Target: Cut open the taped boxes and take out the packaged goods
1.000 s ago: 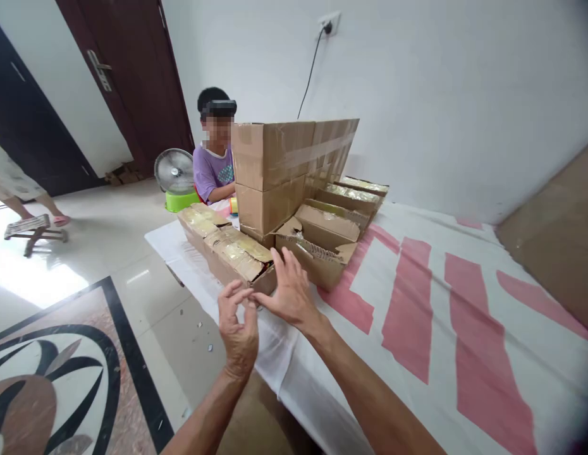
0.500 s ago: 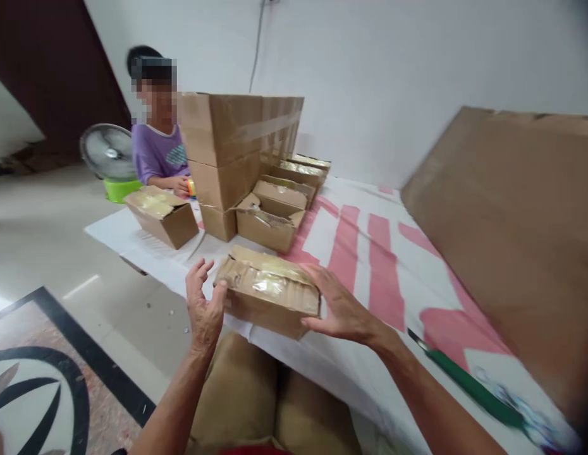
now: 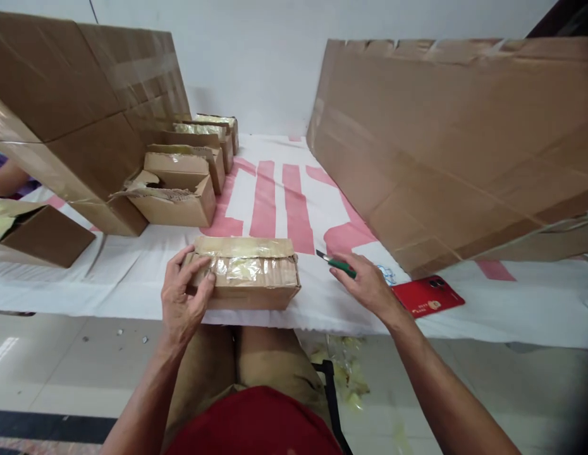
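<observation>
A small taped cardboard box (image 3: 249, 273) lies near the front edge of the white and pink table cover (image 3: 275, 189), right in front of me. My left hand (image 3: 183, 297) grips its left end, thumb on top and fingers curled round. My right hand (image 3: 367, 285) is just right of the box, resting on a green-handled utility knife (image 3: 339, 264) whose blade tip points toward the box. Its fingers are curled over the handle.
A red phone (image 3: 427, 295) lies right of my right hand. Large flattened cardboard (image 3: 455, 139) leans at the right. Big boxes (image 3: 76, 107) stand at the left, with a row of small boxes (image 3: 180, 189) beside them, one torn open. Another person's arm (image 3: 7, 180) shows at far left.
I have set the small box down at the table's front edge and my view has swung right. My right hand left the box and went to the green knife.
</observation>
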